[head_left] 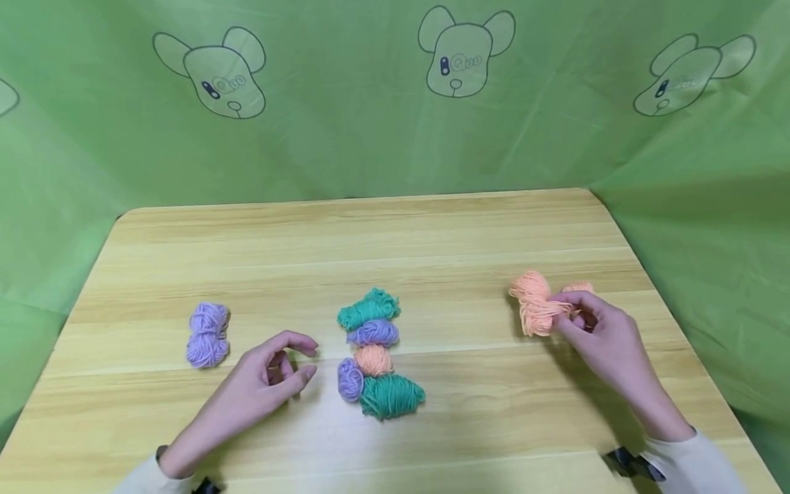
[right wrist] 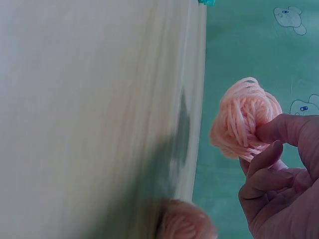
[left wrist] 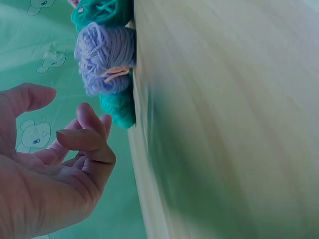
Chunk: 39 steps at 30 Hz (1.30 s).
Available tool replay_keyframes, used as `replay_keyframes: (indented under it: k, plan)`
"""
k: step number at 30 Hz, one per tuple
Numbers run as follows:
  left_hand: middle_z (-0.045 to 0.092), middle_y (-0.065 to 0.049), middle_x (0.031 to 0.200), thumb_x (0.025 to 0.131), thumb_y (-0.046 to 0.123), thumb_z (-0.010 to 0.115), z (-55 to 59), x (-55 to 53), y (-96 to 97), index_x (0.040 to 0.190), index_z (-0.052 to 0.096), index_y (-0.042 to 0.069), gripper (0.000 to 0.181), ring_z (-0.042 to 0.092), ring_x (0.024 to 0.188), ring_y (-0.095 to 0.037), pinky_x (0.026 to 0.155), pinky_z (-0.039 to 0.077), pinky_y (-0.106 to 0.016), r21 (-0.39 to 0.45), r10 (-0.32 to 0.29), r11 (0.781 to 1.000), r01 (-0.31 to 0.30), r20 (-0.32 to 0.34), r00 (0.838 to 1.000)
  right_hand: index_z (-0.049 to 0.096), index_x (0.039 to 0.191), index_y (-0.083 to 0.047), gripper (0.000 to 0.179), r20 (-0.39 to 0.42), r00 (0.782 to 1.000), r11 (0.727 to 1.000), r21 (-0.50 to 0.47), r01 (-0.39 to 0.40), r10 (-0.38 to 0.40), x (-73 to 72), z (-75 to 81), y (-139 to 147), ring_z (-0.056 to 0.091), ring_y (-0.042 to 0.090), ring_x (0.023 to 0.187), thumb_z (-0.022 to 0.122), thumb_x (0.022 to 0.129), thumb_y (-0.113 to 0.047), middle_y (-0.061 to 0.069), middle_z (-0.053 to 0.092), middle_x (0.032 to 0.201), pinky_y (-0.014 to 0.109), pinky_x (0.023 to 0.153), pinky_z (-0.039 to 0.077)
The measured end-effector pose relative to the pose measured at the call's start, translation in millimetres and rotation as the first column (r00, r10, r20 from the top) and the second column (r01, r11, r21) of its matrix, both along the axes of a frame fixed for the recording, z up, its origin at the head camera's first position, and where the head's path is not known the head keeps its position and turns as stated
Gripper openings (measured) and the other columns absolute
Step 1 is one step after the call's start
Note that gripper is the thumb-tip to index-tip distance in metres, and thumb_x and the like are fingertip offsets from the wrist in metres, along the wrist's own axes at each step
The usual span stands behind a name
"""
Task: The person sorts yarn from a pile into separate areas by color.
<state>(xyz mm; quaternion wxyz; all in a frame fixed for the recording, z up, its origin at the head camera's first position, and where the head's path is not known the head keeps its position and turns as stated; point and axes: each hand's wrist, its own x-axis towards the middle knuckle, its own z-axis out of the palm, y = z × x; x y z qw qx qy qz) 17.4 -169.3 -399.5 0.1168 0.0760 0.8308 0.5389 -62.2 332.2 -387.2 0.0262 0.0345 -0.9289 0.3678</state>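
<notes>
My right hand (head_left: 601, 336) pinches a peach yarn skein (head_left: 533, 305) between thumb and fingers, and the right wrist view shows that skein (right wrist: 244, 119) raised off the table. Partly hidden behind the hand is a second peach skein (head_left: 579, 287); it lies on the table in the right wrist view. My left hand (head_left: 262, 381) hovers with loosely bent fingers, holding nothing, just left of a cluster of skeins. That cluster has a teal skein (head_left: 370, 309) at the back, a purple one (head_left: 373, 333), a peach one (head_left: 373, 360), a small purple one (head_left: 350, 379) and a teal one (head_left: 391, 396) in front.
Another purple skein (head_left: 208, 335) lies apart on the left side of the wooden table (head_left: 469, 439). Green cloth (head_left: 345, 144) with printed animal heads surrounds the table at the back and both sides.
</notes>
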Motion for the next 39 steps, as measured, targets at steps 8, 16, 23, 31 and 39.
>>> replay_keyframes:
  k: [8, 16, 23, 31, 39]
  plan:
    - [0.070, -0.001, 0.099, 0.101, 0.020, 0.079, -5.4, -3.3, 7.5, 0.126, 0.071, 0.010, 0.028, 0.062, 0.071, -0.015, 0.059, 0.052, -0.029, -0.022, -0.048, 0.999, 0.048, -0.015, 0.999, 0.075, 0.126, -0.006, 0.025, 0.008, 1.000, 0.998, 0.066, 0.023, -0.023, 0.3, -1.0, 13, 0.049, 0.013, 0.059, 0.073, 0.102, -0.010, 0.006, 0.059, 0.075, 0.026, 0.048, 0.041]
    - [0.070, 0.000, 0.098, 0.102, 0.026, 0.078, -8.4, -7.2, 14.3, 0.125, 0.071, 0.009, 0.030, 0.063, 0.075, -0.017, 0.064, 0.054, -0.029, -0.042, -0.082, 0.996, 0.083, 0.008, 0.997, 0.074, 0.130, -0.008, 0.028, 0.043, 0.998, 0.993, 0.109, 0.040, -0.045, 1.0, -3.3, 23, 0.050, 0.013, 0.059, 0.072, 0.103, -0.015, 0.004, 0.060, 0.075, 0.028, 0.048, 0.041]
    - [0.068, 0.004, 0.095, 0.101, 0.032, 0.080, -11.5, -9.4, 21.5, 0.123, 0.072, 0.008, 0.033, 0.062, 0.075, -0.015, 0.065, 0.054, -0.029, -0.084, -0.091, 0.992, 0.090, -0.010, 0.996, 0.074, 0.128, -0.007, 0.028, 0.030, 0.998, 0.987, 0.152, 0.055, -0.060, 2.4, -4.5, 29, 0.054, 0.011, 0.062, 0.071, 0.100, -0.012, 0.006, 0.069, 0.082, 0.025, 0.051, 0.044]
    - [0.067, 0.005, 0.095, 0.101, 0.032, 0.080, -12.4, -10.8, 27.6, 0.123, 0.072, 0.010, 0.032, 0.061, 0.076, -0.014, 0.066, 0.053, -0.028, -0.090, -0.105, 0.991, 0.102, -0.022, 0.994, 0.074, 0.127, -0.007, 0.029, 0.027, 0.997, 0.974, 0.218, 0.066, -0.073, 2.5, -9.1, 34, 0.052, 0.012, 0.061, 0.073, 0.100, -0.018, 0.003, 0.067, 0.079, 0.028, 0.052, 0.042]
    - [0.067, 0.005, 0.094, 0.101, 0.029, 0.079, -10.3, -12.9, 33.6, 0.121, 0.073, 0.011, 0.028, 0.061, 0.077, -0.014, 0.067, 0.053, -0.028, -0.067, -0.106, 0.992, 0.105, -0.022, 0.994, 0.076, 0.120, -0.002, 0.027, -0.054, 0.997, 0.957, 0.282, 0.071, -0.058, 4.1, -8.5, 35, 0.051, 0.016, 0.066, 0.074, 0.096, -0.015, 0.003, 0.066, 0.081, 0.029, 0.055, 0.039]
